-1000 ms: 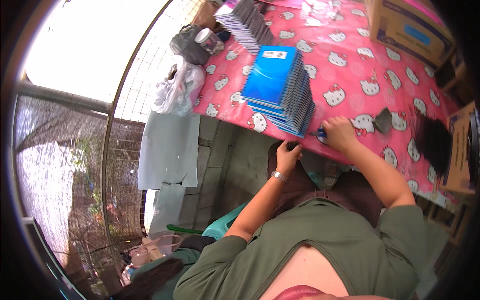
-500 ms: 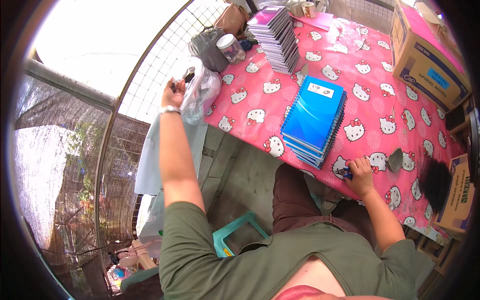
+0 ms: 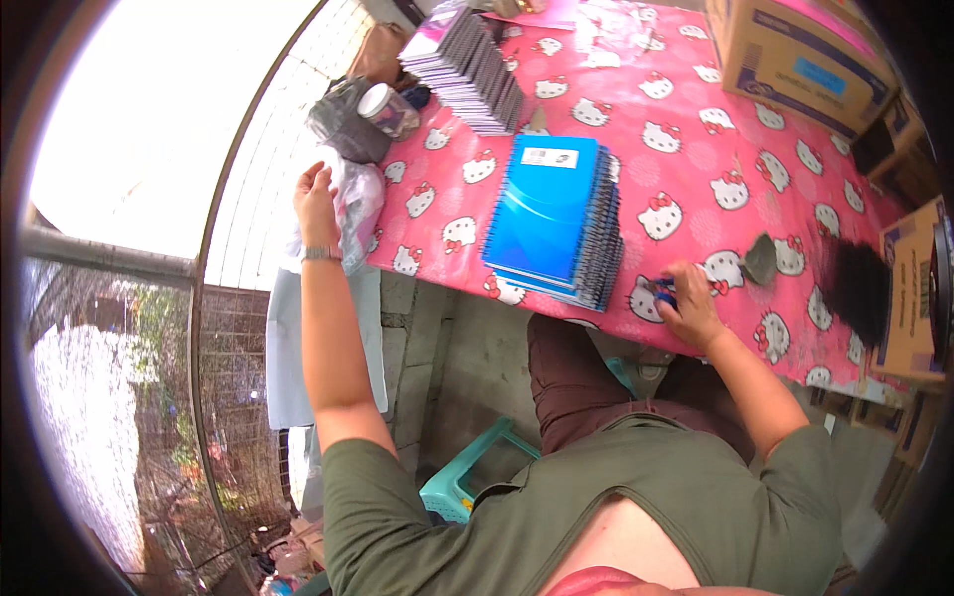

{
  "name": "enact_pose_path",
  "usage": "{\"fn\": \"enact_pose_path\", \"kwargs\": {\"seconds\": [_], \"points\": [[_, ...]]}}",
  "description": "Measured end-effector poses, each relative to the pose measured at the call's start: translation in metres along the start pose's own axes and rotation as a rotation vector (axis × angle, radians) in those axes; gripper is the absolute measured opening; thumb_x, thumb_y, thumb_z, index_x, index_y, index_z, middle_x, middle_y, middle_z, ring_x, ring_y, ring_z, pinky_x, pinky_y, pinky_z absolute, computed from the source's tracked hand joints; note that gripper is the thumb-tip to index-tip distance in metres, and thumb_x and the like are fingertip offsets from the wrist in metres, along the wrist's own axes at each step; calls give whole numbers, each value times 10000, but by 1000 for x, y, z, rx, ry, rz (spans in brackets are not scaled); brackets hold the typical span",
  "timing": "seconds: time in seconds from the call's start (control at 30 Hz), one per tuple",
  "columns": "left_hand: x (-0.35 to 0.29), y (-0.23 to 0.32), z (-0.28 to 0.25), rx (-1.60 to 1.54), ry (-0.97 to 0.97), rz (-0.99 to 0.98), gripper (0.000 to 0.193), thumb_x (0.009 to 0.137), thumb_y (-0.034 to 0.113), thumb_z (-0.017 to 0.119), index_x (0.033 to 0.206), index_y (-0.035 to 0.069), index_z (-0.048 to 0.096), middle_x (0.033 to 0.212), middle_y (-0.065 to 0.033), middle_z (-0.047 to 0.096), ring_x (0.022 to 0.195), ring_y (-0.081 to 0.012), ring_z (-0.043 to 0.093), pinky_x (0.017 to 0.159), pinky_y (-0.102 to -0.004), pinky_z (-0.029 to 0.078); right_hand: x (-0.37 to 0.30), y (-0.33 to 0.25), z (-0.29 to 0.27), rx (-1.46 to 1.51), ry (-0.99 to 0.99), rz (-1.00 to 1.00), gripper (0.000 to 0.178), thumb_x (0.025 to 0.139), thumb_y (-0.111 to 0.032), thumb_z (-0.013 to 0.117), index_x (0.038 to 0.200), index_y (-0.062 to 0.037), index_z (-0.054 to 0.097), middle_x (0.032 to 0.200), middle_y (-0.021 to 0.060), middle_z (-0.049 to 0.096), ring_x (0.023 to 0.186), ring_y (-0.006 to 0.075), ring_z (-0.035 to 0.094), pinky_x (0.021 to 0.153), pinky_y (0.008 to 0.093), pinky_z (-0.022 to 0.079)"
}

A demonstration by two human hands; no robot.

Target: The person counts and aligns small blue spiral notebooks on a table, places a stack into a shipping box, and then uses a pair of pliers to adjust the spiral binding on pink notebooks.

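Out to the left, my left hand [image 3: 316,211] is raised beside a white plastic bag [image 3: 360,204] hanging at the table's left edge. Its fingers are loosely bent and apart, and nothing shows in them. My right hand [image 3: 695,310] rests near the table's front edge, closed around small blue-handled pliers [image 3: 665,288]; the fingers partly cover them. Left of that hand lies a stack of spiral notebooks [image 3: 547,214] with blue covers, their black coils facing right.
A tall stack of purple-covered notebooks [image 3: 467,74], a lidded jar [image 3: 388,109] and a grey bag [image 3: 350,119] stand at the back left. Cardboard boxes [image 3: 795,65] line the right. A grey-green piece [image 3: 760,260] and a black bundle [image 3: 857,288] lie right of my right hand.
My left hand has drawn slightly back from the bag's mouth; a dark bit seen at its fingers is no longer visible. My right hand keeps the pliers. The view has shifted.
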State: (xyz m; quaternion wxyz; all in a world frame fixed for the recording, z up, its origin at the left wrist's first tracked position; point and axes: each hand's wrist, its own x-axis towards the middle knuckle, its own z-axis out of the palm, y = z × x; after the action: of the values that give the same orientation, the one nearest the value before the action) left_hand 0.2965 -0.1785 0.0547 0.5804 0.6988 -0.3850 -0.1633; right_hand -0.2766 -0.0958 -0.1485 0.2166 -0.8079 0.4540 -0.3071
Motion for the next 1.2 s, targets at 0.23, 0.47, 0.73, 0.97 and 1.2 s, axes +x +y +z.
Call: {"fn": "enact_pose_path", "kwargs": {"seconds": [0.23, 0.47, 0.73, 0.97, 1.2], "points": [[-206, 183, 112, 375, -747, 801, 228, 847, 174, 747, 1017, 54, 654, 1283, -159, 596, 1270, -282, 509, 1045, -395, 400, 52, -111, -64, 569, 130, -300, 496, 749, -98, 733, 1213, -50, 566, 1132, 131, 580, 1072, 307, 593, 929, 402, 476], [-242, 171, 147, 571, -862, 645, 352, 749, 203, 841, 940, 73, 575, 1445, -175, 445, 1381, -319, 383, 1101, -428, 329, 63, -120, -75, 505, 139, -434, 461, 739, -164, 772, 1170, -72, 638, 1099, 128, 616, 998, 305, 624, 877, 415, 510], [-245, 166, 148, 556, -850, 605, 315, 761, 139, 806, 973, 83, 580, 1479, -159, 412, 1386, -313, 372, 1103, -416, 324, 58, -121, -76, 522, 157, -413, 423, 782, -188, 745, 1178, -77, 645, 1065, 132, 625, 971, 307, 634, 854, 416, 517], [-246, 161, 149, 547, -843, 651, 324, 741, 104, 804, 972, 89, 577, 1469, -161, 414, 1368, -308, 384, 1101, -409, 324, 56, -124, -93, 959, -364, 38, 362, 843, -210, 695, 1158, -37, 649, 1016, 165, 643, 932, 310, 646, 823, 405, 531], [-245, 161, 149, 577, -839, 650, 368, 685, 71, 801, 965, 95, 563, 1468, -158, 412, 1382, -314, 369, 1111, -415, 315, 65, -111, -93, 621, -20, -302, 279, 876, -205, 670, 1082, -17, 672, 952, 162, 659, 892, 303, 656, 843, 393, 516]]}}
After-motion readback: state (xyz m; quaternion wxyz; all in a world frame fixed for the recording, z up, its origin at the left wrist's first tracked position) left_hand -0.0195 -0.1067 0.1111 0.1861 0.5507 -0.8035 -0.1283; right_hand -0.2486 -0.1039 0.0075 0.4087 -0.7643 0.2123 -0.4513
